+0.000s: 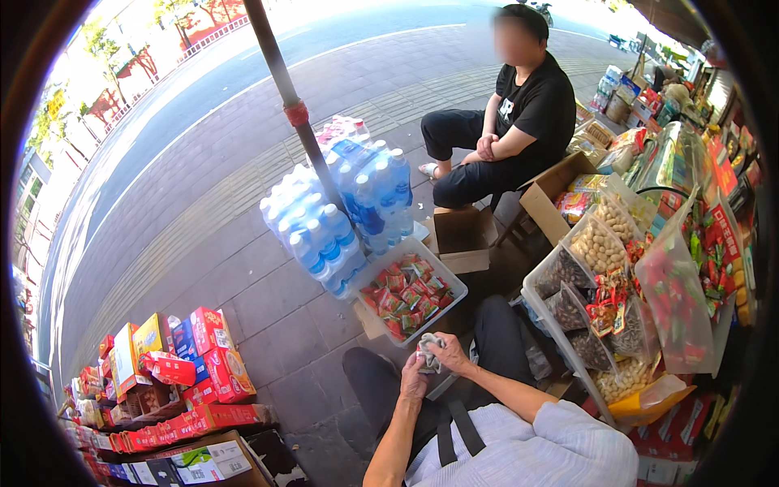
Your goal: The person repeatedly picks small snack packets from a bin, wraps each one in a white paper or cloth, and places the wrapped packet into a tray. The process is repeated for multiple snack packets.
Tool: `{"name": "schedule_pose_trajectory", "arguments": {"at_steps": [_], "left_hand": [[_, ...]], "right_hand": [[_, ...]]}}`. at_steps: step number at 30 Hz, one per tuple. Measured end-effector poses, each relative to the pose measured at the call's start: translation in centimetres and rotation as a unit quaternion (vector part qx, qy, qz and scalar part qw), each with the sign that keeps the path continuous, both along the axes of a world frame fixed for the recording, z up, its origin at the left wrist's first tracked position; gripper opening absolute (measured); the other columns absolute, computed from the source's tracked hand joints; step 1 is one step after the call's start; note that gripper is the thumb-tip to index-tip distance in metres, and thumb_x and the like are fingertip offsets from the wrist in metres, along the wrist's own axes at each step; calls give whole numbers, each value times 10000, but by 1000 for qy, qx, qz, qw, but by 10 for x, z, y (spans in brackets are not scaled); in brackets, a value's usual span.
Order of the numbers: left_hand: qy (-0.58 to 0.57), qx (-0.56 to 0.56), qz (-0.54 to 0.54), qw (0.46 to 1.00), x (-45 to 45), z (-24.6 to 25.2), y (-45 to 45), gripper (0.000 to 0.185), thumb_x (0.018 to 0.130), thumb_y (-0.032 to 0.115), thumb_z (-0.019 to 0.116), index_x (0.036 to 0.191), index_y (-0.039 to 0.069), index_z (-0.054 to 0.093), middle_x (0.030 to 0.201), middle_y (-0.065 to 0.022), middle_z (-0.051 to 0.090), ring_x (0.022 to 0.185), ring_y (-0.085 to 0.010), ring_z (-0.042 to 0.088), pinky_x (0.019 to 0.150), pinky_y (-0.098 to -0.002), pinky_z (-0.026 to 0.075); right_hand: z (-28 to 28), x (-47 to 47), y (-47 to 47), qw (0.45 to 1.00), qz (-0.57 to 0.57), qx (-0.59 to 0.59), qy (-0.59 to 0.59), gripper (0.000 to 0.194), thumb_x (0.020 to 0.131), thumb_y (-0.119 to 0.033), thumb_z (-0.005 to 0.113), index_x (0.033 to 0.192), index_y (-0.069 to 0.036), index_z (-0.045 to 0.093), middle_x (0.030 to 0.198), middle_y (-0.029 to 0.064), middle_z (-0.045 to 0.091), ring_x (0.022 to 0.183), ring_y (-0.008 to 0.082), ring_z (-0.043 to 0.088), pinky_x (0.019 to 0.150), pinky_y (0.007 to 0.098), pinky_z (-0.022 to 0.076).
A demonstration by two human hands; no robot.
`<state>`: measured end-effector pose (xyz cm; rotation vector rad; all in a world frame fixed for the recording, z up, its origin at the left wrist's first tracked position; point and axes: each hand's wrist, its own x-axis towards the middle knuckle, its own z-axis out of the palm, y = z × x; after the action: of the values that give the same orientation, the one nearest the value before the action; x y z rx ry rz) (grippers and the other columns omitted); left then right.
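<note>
My right hand (451, 353) grips a crumpled grey-and-white cloth (431, 343) above my lap. Close against it, my left hand (415, 378) pinches a small wrapped packet (421, 355), mostly hidden by the cloth and fingers. Just beyond both hands, a translucent plastic tub (461, 293) holds many small red-and-green wrapped packets (406, 291). The tub stands between my knees and the bottled water.
Shrink-wrapped water bottles (316, 234) stand around a metal pole (277, 58). Beyond an open cardboard box (462, 259) sits a person (529, 115) with crossed forearms. A white crate (563, 341) of bagged nuts and seeds is on my right, stacked boxed goods (228, 371) on my left.
</note>
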<state>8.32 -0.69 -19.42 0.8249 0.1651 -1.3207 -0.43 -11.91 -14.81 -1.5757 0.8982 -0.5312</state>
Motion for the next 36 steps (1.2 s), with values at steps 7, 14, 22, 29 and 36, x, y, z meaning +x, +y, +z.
{"name": "schedule_pose_trajectory", "arguments": {"at_steps": [7,14,22,29,36], "left_hand": [[-88,-34,-71,993,-8,13,11,309,940,166,567,1238,85,545,1117,-18,621,1017,-177,599,851,-381,508],[-180,-87,-142,970,-40,32,25,428,899,116,622,1289,-10,499,1183,-102,614,1081,-200,601,933,-384,487],[-93,-62,-62,992,-23,43,26,399,918,128,584,1290,36,473,1176,-159,609,1063,-315,616,829,-444,545],[29,-22,-73,997,-14,18,16,481,995,434,397,1309,74,452,1272,-144,556,1121,-309,572,894,-484,488],[24,42,-50,998,-25,18,11,351,973,367,483,1227,133,550,1200,-36,597,1093,-214,563,937,-433,451]], "right_hand": [[17,-16,31,960,26,-270,69,235,800,-194,638,995,-65,613,843,145,530,785,359,598,663,443,487],[-11,-52,15,977,-36,-167,129,143,783,-170,610,825,-33,607,787,182,634,747,367,624,662,455,495],[-36,-71,-3,984,-149,93,-1,121,743,-107,660,760,12,652,616,42,595,579,93,525,552,311,447],[0,-64,-8,984,-94,53,-141,230,864,-169,594,1001,15,609,872,78,671,781,147,609,696,302,488],[10,-46,35,961,75,-265,14,258,744,-90,637,986,-31,570,942,163,527,882,384,576,748,448,488]]}}
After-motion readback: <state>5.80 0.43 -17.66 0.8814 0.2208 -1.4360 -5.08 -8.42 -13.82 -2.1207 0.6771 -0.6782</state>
